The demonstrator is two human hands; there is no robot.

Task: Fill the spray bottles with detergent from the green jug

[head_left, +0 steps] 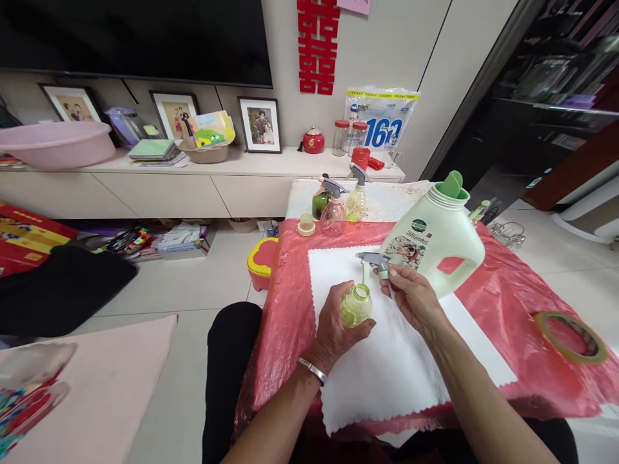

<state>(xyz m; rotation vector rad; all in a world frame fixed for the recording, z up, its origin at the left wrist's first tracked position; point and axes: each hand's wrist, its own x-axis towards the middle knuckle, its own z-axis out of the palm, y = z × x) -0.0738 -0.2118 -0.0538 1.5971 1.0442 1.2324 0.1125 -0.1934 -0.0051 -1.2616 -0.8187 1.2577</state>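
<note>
My left hand (336, 328) is wrapped round a small clear yellow-green bottle (356, 308), its open mouth tilted up. Between the fingers of my right hand (411, 296) is a grey spray nozzle (374, 260) with a pale green collar, held apart from the bottle, just above and right of its mouth. Both hands are over a white scalloped cloth (387, 361). Just behind my right hand stands a large pale green jug (435, 232) with a printed label and a green piece in its open mouth.
Behind the cloth stand a pink spray bottle (333, 216), a yellow spray bottle (356, 203) and a dark green bottle (320, 205). A pale cap (306, 224) sits left of them. A tape roll (572, 336) lies right on the red table cover (285, 309). A yellow stool (264, 258) stands left.
</note>
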